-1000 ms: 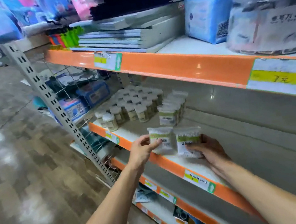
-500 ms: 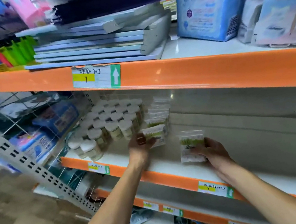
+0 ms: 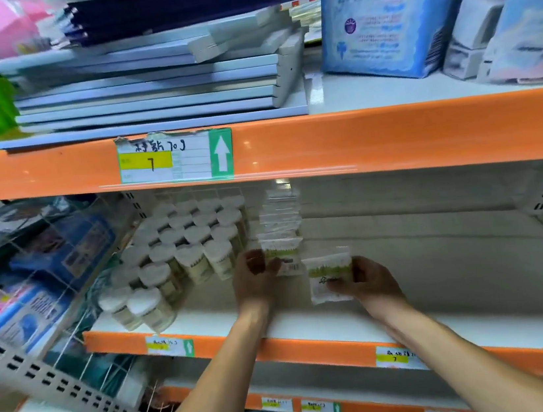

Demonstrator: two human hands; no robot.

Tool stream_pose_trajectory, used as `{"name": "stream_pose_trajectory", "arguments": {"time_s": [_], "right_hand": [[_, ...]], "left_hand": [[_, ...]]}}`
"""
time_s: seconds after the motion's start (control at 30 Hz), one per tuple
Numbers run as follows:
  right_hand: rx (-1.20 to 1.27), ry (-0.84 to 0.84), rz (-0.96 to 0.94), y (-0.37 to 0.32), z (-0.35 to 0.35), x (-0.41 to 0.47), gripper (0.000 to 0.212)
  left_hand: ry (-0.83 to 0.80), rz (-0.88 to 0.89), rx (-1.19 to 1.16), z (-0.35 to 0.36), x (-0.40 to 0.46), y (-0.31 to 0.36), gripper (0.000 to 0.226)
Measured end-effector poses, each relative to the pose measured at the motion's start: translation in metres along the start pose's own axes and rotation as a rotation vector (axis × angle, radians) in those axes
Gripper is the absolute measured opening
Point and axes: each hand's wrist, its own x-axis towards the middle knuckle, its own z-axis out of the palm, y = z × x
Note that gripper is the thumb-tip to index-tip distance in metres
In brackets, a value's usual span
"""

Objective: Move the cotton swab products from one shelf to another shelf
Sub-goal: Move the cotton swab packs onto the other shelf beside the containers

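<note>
Both swab packets now carried in over the middle shelf (image 3: 313,324): left hand (image 3: 255,277) pinching one packet (image 3: 283,254) at the row, right hand (image 3: 369,279) gripping the other packet (image 3: 329,276); placement imminent.

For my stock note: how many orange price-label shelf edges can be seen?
3: the top edge under the notebooks, the middle edge below the cotton swab jars, and the lowest edge near the bottom. More may be out of view.
</note>
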Motion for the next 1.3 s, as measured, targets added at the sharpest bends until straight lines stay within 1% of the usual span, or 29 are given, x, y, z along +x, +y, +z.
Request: {"name": "stream_pose_trajectory", "arguments": {"time_s": [0.1,0.23,0.4,0.53,0.63,0.73,0.87,1.0,1.17,1.3], "right_hand": [[0.049,0.017,-0.003,0.008,0.018,0.005,0.038],[0.045,0.04,-0.009,0.017,0.041,0.01,0.036],[-0.065,0.094,-0.091,0.017,0.067,0.013,0.03],[-0.119,0.134,-0.115,0.018,0.078,0.018,0.023],[-0.155,0.158,-0.128,0.016,0.084,0.02,0.022],[-0.164,0.197,-0.126,0.021,0.085,0.021,0.025],[-0.098,0.24,-0.105,0.028,0.085,0.019,0.03],[-0.102,0.247,-0.088,0.026,0.084,0.021,0.026],[-0.1,0.271,-0.075,0.027,0.086,0.024,0.026],[-0.1,0.269,-0.076,0.026,0.088,0.026,0.027]], "left_hand": [[-0.024,0.005,-0.015,-0.003,-0.001,-0.004,0.032],[-0.049,0.002,-0.08,-0.012,-0.003,-0.013,0.031],[-0.047,0.065,0.035,-0.03,-0.004,-0.016,0.034],[-0.055,0.114,0.101,-0.043,-0.009,-0.017,0.037],[-0.06,0.131,0.128,-0.051,-0.013,-0.018,0.037],[-0.059,0.121,0.137,-0.057,-0.015,-0.018,0.036],[-0.068,0.119,0.15,-0.063,-0.015,-0.015,0.036],[-0.079,0.12,0.165,-0.065,-0.018,-0.011,0.035],[-0.1,0.128,0.186,-0.067,-0.021,-0.01,0.037],[-0.112,0.099,0.183,-0.071,-0.026,-0.01,0.037]]}}
